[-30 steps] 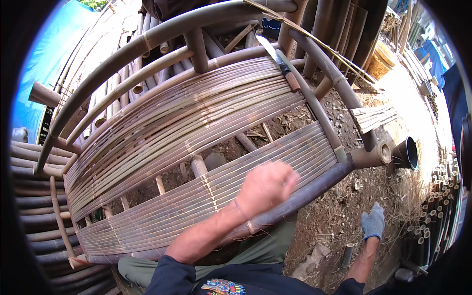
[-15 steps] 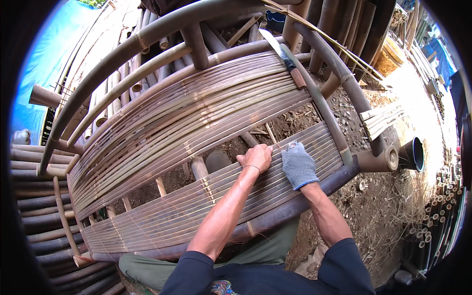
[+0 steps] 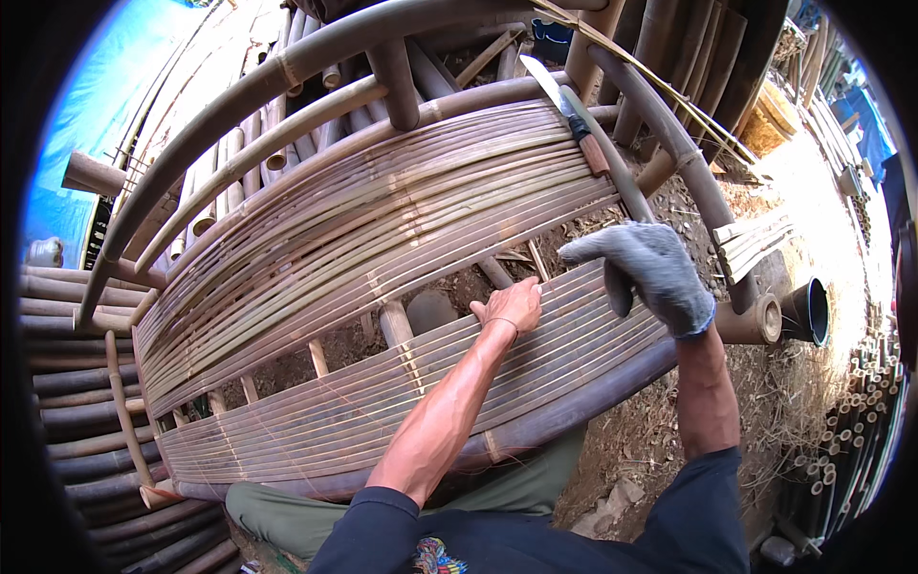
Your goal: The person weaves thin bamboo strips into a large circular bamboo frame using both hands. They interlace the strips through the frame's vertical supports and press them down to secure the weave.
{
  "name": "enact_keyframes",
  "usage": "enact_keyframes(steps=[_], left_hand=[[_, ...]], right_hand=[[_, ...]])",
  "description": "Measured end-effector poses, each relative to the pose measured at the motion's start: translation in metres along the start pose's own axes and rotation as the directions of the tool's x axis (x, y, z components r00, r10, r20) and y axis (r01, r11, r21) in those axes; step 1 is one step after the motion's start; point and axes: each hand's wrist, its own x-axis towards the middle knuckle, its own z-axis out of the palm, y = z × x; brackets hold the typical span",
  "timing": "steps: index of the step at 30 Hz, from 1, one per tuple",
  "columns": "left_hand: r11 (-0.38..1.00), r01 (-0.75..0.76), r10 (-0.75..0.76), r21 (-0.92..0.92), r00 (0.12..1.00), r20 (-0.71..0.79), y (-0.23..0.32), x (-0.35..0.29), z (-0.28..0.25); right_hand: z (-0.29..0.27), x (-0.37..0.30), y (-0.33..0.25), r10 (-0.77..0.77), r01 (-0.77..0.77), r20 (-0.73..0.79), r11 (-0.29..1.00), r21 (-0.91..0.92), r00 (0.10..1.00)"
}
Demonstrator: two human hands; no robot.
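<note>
A bamboo bench has a seat of long thin slats (image 3: 316, 421) in front of me, with a gap between them and a farther band of slats (image 3: 382, 220). My left hand (image 3: 513, 306) is bare and lies at the inner edge of the near slats, its fingers curled over that edge and the thumb out to the left. What its fingertips press on is partly hidden. In a grey knit glove, my right hand (image 3: 662, 275) is raised above the seat's right end, index finger stretched to the left, thumb apart, nothing visible in it. Beyond it lies a knife (image 3: 580, 131) with a wooden handle on the far slats.
The bench's curved bamboo rail (image 3: 220, 110) arches along the far side, and a right armrest (image 3: 674, 143) bends toward me. Split bamboo strips (image 3: 753, 244) rest on the right armrest. Bamboo poles (image 3: 96, 421) lie stacked at left; cut bamboo ends (image 3: 837, 430) are at right.
My gloved right hand has lifted off the near slats, moved up and to the right, and opened out. My left hand stays at the slats' inner edge.
</note>
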Motion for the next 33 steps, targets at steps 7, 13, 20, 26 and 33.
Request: enact_keyframes(steps=[7,13,20,26,33], left_hand=[[0.999,-0.027,0.025,-0.028,0.998,-0.055,0.002,-0.001,0.01],[1.0,0.011,-0.009,0.022,0.995,-0.101,0.002,-0.008,0.012],[0.983,-0.119,0.069,-0.143,0.946,-0.315,-0.011,-0.011,0.019],[0.885,-0.272,0.464,0.379,0.601,-0.652,-0.107,-0.064,-0.034],[0.779,0.038,0.468,0.626,0.628,-0.621,-0.243,-0.107,-0.112]], right_hand=[[0.059,-0.06,0.136,-0.083,0.271,0.278,0.592,-0.759,0.957],[0.065,-0.075,0.144,-0.178,0.297,0.244,0.701,-0.649,0.953],[0.044,-0.089,0.172,0.0,0.115,0.145,0.61,-0.784,0.989],[0.064,-0.034,0.158,-0.363,-0.145,-0.575,0.743,-0.653,0.733],[0.074,0.092,0.181,-0.637,0.004,-0.506,0.624,-0.781,0.581]])
